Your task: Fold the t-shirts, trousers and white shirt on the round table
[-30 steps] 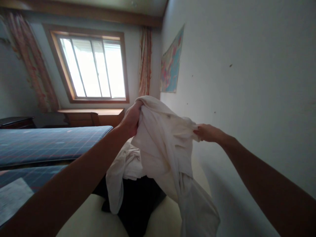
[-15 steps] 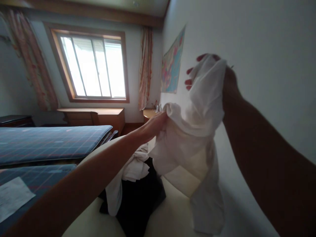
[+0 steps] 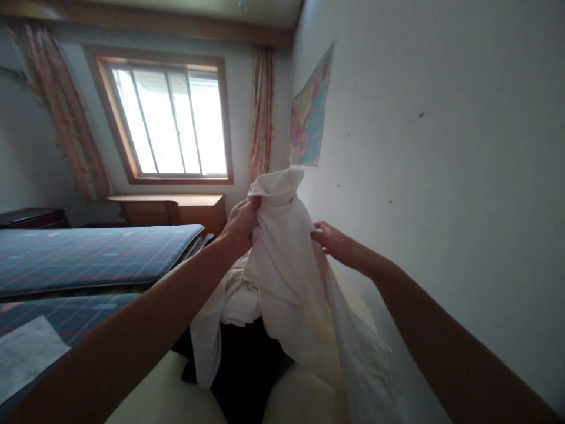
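Note:
A white collared shirt (image 3: 286, 259) hangs upright in front of me, its collar at the top and a sleeve trailing at the lower right. My left hand (image 3: 242, 225) is closed on the cloth just below the collar. At the shirt's right shoulder, my right hand (image 3: 334, 241) pinches the fabric between thumb and fingers. Behind and below lie a black garment (image 3: 242, 368) and another crumpled white garment (image 3: 207, 347), both on a cream-coloured surface (image 3: 163, 388). The shirt covers part of them.
To the left are blue checked mattresses (image 3: 97, 253) with a sheet of paper (image 3: 30, 353) on the nearer one. A wooden desk (image 3: 198, 203) stands beneath the window (image 3: 172, 123). A white wall (image 3: 463, 176) with a map (image 3: 311, 112) runs along the right.
My right hand has come down and left from high up, out of the raised cloth. My left hand has shifted left, and the shirt now hangs collar-up between both hands.

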### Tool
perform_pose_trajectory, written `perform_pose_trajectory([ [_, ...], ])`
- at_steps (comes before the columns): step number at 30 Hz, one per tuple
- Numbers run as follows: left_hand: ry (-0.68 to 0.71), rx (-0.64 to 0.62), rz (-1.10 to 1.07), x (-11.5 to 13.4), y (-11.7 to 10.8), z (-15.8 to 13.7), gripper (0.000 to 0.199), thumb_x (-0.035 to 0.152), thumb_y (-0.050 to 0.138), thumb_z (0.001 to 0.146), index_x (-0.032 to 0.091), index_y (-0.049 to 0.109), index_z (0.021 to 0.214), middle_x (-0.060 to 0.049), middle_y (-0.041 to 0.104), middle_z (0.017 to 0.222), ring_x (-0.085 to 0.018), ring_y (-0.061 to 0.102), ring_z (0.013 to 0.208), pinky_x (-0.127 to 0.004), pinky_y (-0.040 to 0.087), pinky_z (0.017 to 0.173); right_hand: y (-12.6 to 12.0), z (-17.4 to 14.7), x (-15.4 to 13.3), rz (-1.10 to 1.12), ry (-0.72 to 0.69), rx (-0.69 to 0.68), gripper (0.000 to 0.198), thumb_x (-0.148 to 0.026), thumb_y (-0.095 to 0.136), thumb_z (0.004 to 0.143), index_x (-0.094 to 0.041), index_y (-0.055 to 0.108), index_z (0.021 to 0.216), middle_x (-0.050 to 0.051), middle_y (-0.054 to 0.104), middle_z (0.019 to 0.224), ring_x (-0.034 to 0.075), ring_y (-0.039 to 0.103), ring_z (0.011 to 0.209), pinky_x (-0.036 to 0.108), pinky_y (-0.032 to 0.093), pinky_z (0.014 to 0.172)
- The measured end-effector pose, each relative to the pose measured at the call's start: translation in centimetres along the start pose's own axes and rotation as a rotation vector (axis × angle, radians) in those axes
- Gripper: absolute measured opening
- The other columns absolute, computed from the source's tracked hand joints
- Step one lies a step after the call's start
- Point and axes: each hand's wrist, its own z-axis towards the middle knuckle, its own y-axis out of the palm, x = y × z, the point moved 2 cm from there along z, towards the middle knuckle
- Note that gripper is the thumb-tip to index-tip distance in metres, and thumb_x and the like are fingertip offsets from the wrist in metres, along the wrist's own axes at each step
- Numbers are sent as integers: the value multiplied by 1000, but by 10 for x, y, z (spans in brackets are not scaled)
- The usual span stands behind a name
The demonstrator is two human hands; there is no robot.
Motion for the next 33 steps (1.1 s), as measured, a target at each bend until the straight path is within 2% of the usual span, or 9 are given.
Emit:
perform_pose_trajectory([
  [3,-10,78,-67,0,-13,11,21,32,70,86,12,71,94,-9,75,79,-23,73,82,-35,59,83,22,-19,16,81,57,-210,53,-52,71,79,-21,51,118,11,67,116,24,65,102,36,56,84],
  [5,-37,72,-85,1,-19,15,19,29,67,88,10,71,92,-10,75,80,-23,73,82,-35,59,85,28,-23,29,3,115,-183,47,-41,71,80,-21,49,117,10,69,108,22,66,91,33,55,74],
  [10,-29,62,-65,10,-25,18,21,29,63,91,10,70,98,-11,76,83,-22,74,82,-34,59,86,9,-12,48,-256,180,122,20,-27,55,85,-19,52,103,3,66,76,17,58,64,26,43,55],
  [15,67,74,-7,24,-29,14,28,38,68,88,14,70,102,-10,76,84,-23,73,84,-34,59,84,-40,-7,33,-69,27,619,38,-48,46,90,-23,47,118,3,61,81,19,58,67,28,44,55],
  [19,68,46,40,23,-31,10,27,38,70,87,12,70,97,-11,76,84,-23,73,84,-35,60,83,-45,-11,37,-169,-154,333,60,-62,65,76,-25,47,119,4,64,93,20,61,76,30,48,62],
  [22,38,6,83,15,-32,6,30,38,73,84,12,71,98,-10,75,81,-24,73,82,-35,60,81,-34,-13,59,-415,-94,163,41,-58,63,80,-22,58,99,5,65,86,21,60,72,31,47,64],
  [25,8,-18,120,6,-30,-1,32,38,75,81,12,72,99,-10,75,79,-24,73,81,-35,60,78,-22,-12,75,-564,-114,178,30,-51,56,86,-21,62,90,8,67,93,21,61,77,32,46,69],
  [29,-9,-26,142,-3,-26,-10,28,36,75,80,12,73,96,-9,75,75,-24,72,79,-33,60,76,2,-18,75,-627,-36,444,30,-50,58,85,-21,59,91,5,65,77,19,59,64,30,43,61],
  [33,-33,-32,163,-7,-22,-15,28,36,78,77,13,73,92,-7,74,72,-22,72,75,-31,59,71,41,-25,70,-391,-14,270,34,-56,58,85,-22,58,88,3,67,76,18,63,63,29,45,60],
])
